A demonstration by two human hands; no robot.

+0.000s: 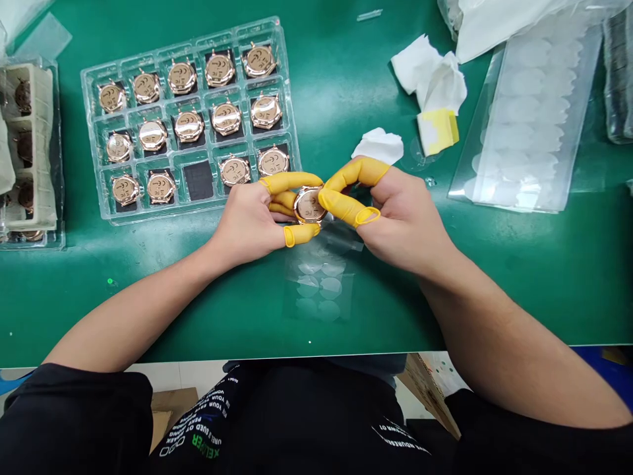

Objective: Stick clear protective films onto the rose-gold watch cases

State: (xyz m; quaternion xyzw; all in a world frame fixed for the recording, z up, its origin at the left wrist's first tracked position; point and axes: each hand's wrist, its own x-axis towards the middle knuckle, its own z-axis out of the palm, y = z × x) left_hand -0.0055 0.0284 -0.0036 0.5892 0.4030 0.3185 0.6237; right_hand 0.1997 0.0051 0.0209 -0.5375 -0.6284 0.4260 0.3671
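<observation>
A rose-gold watch case (pixel 308 205) is held over the green mat between both hands. My left hand (pixel 257 218) pinches its left side with fingers in yellow finger cots. My right hand (pixel 395 214) presses on its right side, thumb and forefinger in yellow cots too. Just behind the hands, a clear plastic tray (pixel 93 142) holds several more watch cases (pixel 226 119) in rows, with one compartment (pixel 198 180) empty. A small clear sheet of round stickers (pixel 320 287) lies on the mat below the hands.
A stack of trays with watch parts (pixel 27 152) stands at the far left. Crumpled white wipes (pixel 435 76) and a yellow pad (pixel 438 130) lie at upper right. A large clear sheet of round films (pixel 529 125) lies at right. The green mat's front edge (pixel 198 356) is near my body.
</observation>
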